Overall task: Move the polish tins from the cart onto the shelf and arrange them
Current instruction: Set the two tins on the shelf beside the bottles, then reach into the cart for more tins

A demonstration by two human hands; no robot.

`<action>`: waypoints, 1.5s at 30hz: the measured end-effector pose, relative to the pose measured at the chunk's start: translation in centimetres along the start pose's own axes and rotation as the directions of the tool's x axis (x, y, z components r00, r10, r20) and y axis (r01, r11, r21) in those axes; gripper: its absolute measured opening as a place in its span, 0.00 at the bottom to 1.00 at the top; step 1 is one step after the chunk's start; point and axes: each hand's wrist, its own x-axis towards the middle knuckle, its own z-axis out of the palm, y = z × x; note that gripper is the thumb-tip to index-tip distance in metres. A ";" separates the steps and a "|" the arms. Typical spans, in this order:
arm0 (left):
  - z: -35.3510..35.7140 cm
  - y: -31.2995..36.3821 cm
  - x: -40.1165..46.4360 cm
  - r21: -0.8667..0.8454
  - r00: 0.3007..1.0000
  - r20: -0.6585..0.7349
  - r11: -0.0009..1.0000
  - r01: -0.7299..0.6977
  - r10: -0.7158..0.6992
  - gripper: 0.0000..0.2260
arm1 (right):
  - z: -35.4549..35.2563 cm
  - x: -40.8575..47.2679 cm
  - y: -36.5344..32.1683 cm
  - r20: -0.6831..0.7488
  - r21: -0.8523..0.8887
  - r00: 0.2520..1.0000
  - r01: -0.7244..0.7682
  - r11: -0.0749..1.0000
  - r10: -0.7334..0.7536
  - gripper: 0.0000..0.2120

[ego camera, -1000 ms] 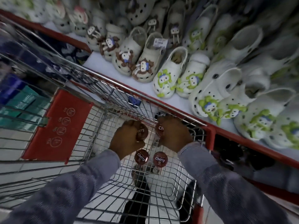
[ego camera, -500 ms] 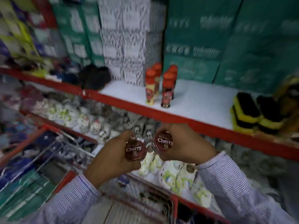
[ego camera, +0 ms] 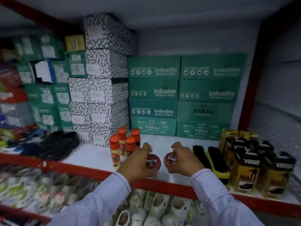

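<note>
My left hand [ego camera: 138, 162] grips a round dark-red polish tin [ego camera: 154, 161] with a "Cherry" label, held just over the white shelf [ego camera: 94, 156] near its red front edge. My right hand [ego camera: 184, 159] grips a second, like tin [ego camera: 170, 159] a short gap to the right of the first. Both tins face the camera, tilted on edge. Whether they touch the shelf surface I cannot tell. The cart is out of view.
Several orange-capped bottles [ego camera: 125, 144] stand just left of my left hand. Shoe brushes [ego camera: 211, 160] and yellow-black boxes [ego camera: 247, 162] lie to the right. Green boxes [ego camera: 182, 97] and patterned white boxes [ego camera: 101, 82] fill the back. Black shoes [ego camera: 57, 145] sit at left, white clogs [ego camera: 154, 207] below.
Both hands lifted a tin each out of the cart and carried them up and forward to the shelf. The view swung from the cart up to the shelf.
</note>
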 end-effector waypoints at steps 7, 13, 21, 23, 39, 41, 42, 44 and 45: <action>3.2 -1.4 8.9 0.101 0.985 0.153 0.992 0.070 -0.085 0.35 | 2.2 6.1 2.9 -0.004 0.014 0.993 -0.120 0.993 0.120 0.41; 4.8 -2.4 11.4 0.121 0.964 0.218 0.985 0.127 -0.151 0.36 | 4.1 9.0 3.6 0.084 -0.081 0.979 -0.180 0.980 0.187 0.40; 4.4 -1.8 8.9 0.213 0.991 0.112 0.976 0.046 -0.071 0.25 | 3.3 6.3 2.3 -0.028 -0.099 0.993 -0.118 0.988 0.116 0.37; 3.8 -0.8 6.1 0.250 0.999 0.051 0.968 -0.023 0.011 0.29 | 2.8 3.5 1.5 -0.112 -0.102 0.993 -0.053 0.993 0.042 0.38; 18.5 -14.7 -25.5 0.342 0.986 -0.006 0.926 0.160 -0.168 0.35 | 26.9 -18.5 -0.9 0.051 0.008 0.979 0.198 0.980 -0.198 0.37; 21.6 -17.2 -28.4 0.318 0.956 0.066 0.915 0.250 -0.284 0.37 | 31.0 -20.2 -0.8 0.163 -0.037 0.970 0.191 0.981 -0.182 0.38; 23.2 -18.3 -29.8 0.314 0.939 0.092 0.904 0.289 -0.332 0.38 | 33.0 -20.9 -0.6 0.219 -0.064 0.961 0.187 0.980 -0.169 0.40; 26.3 -20.2 -32.2 0.323 0.892 0.183 0.882 0.342 -0.413 0.41 | 37.1 -22.4 -0.3 0.321 -0.107 0.936 0.189 0.976 -0.146 0.43; 27.9 -21.1 -33.1 0.330 0.871 0.231 0.877 0.349 -0.433 0.41 | 39.6 -23.2 0.2 0.374 -0.110 0.919 0.177 0.978 -0.124 0.44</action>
